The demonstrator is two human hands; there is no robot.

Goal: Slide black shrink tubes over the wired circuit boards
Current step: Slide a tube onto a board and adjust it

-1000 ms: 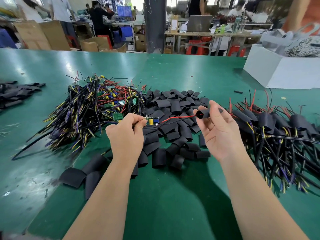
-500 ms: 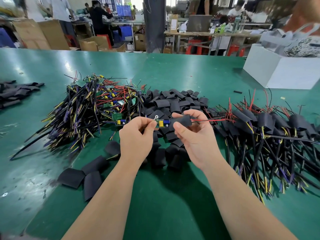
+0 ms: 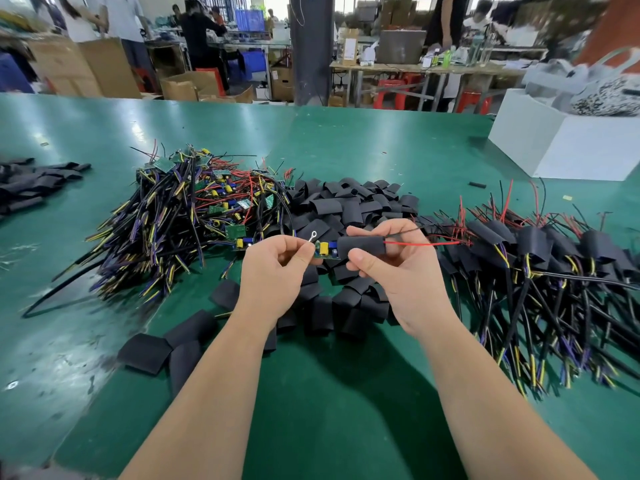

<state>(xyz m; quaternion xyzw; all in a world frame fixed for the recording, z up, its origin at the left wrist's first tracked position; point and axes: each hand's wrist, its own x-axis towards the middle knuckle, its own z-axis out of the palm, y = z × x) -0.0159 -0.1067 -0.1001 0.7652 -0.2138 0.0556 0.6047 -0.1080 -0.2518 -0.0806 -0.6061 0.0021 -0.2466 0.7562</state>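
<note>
Your left hand (image 3: 277, 271) pinches the left end of a wired circuit board (image 3: 326, 251); your right hand (image 3: 401, 275) grips a black shrink tube (image 3: 362, 244) covering its right end, above the green table (image 3: 346, 410). Bare boards (image 3: 180, 223) heap at left, sleeved boards (image 3: 540, 261) at right, loose tubes (image 3: 346, 209) between. A red wire (image 3: 422, 243) exits the tube; a ring terminal (image 3: 313, 235) stands at your left fingertips.

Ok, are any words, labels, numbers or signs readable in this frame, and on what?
No text can be read.
Circuit board: any print is too small to read.
Pale label on the carton on the far table: blurred.
Shrink tube and white box: no marking visible.
</note>
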